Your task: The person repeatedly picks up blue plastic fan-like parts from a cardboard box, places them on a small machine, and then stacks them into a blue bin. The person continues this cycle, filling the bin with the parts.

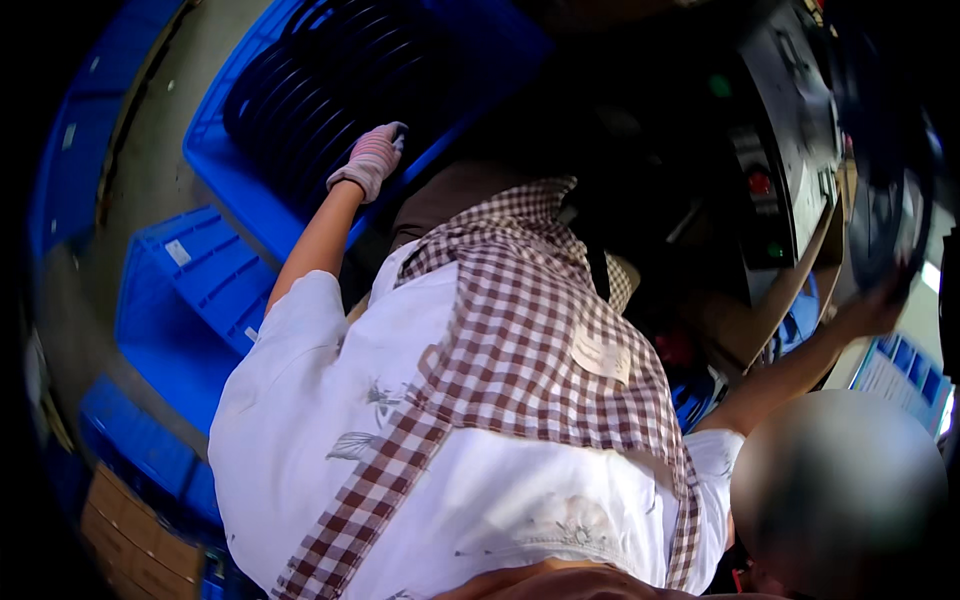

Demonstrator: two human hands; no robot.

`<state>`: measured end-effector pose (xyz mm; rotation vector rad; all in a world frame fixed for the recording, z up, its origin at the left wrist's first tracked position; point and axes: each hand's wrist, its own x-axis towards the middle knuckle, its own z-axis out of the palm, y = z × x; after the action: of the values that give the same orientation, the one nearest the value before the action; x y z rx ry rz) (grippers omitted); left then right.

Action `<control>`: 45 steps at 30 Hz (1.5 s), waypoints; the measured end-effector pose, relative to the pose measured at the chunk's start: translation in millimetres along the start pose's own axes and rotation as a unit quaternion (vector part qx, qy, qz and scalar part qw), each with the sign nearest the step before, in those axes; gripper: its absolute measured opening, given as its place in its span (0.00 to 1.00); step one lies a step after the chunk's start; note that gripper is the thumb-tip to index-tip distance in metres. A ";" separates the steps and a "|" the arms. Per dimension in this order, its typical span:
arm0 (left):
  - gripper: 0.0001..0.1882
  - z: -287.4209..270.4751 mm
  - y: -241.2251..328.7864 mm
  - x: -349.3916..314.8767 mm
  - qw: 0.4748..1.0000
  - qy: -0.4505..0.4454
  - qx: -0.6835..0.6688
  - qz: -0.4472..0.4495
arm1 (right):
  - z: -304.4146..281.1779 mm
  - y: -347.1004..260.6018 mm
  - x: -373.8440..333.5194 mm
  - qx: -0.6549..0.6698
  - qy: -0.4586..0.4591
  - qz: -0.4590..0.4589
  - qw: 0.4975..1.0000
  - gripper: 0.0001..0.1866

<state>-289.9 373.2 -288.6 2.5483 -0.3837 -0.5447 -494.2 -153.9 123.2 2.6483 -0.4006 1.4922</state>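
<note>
My left hand [370, 162], in a pinkish striped knit glove, is at the inner side of a blue crate [205, 125], beside a row of black ring-shaped parts [290, 110]. Its fingers are curled closed, and what lies in them is hidden. Far to the right, my right hand [885, 305] is raised at the lower edge of a large dark round part [888, 200]. That hand is shadowed and blurred, but its fingers seem to grip the part's edge. The part itself is smeared, so its exact kind does not show.
A grey machine [790, 110] with a red button [759, 183] and green lights stands ahead on the right. Cardboard flaps [775, 310] stick out below it. More blue crates [180, 300] and a brown carton [140, 540] are at the left. A blurred rounded shape [840, 490] fills the lower right.
</note>
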 end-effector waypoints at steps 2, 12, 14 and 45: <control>0.15 -1.6 -7.2 -11.5 0.999 0.014 -0.020 -0.024 | -9.4 -39.2 -20.0 0.219 0.107 0.090 0.966 0.12; 0.12 0.1 -7.9 -29.0 0.998 0.027 0.051 -0.029 | 46.5 -107.9 -29.3 0.602 -0.101 0.025 0.792 0.16; 0.12 -35.9 23.1 -59.3 0.999 0.010 0.021 -0.044 | 81.6 -139.7 -15.8 0.525 -0.224 -0.251 0.782 0.19; 0.37 -132.3 -39.2 98.9 0.932 0.322 0.124 -0.114 | 93.9 -225.6 -68.7 0.738 -0.418 0.243 0.470 0.21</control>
<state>-137.4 424.6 -234.3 2.8430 0.0907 0.3006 -390.9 58.3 29.6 4.9300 0.5873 -0.2182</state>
